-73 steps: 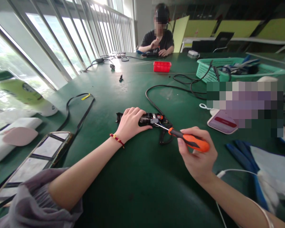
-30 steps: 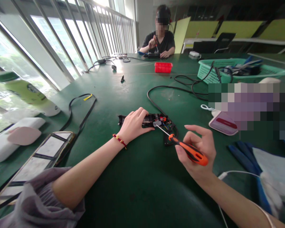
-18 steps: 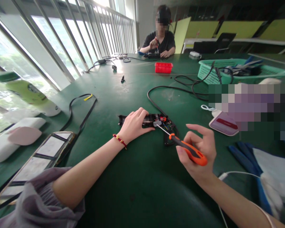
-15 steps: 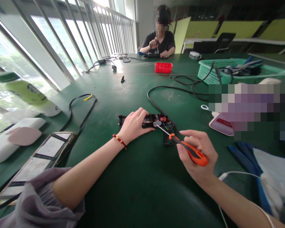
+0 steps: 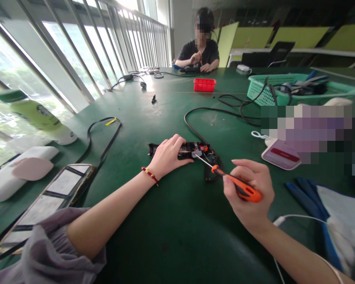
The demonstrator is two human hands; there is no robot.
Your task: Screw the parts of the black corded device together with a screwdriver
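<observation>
On the green table lies an opened black corded device [image 5: 185, 149], perhaps a power tool, with a handle part bent toward me and small wires and a red part showing inside. My left hand [image 5: 169, 154] is wrapped over its barrel, thumb along the near side, covering much of the middle. An orange and black screwdriver [image 5: 239, 186] slants from my right hand [image 5: 251, 191], its handle between thumb and curled fingers. The screwdriver's tip meets a grey piece [image 5: 197, 154] in the exposed section; whether it sits in a screw is too small to tell.
A black cord [image 5: 192, 125] runs from the device toward a green basket [image 5: 256, 91] at right. A red bin [image 5: 204, 85] stands farther back. Phone [image 5: 51, 201] and bottle [image 5: 37, 114] are at left, blue-white gloves [image 5: 319, 209] at right. Across the table sits another person [image 5: 199, 49].
My right hand has shifted slightly right and its grip on the screwdriver handle has turned a little. The tip and my left hand stay in place on the device.
</observation>
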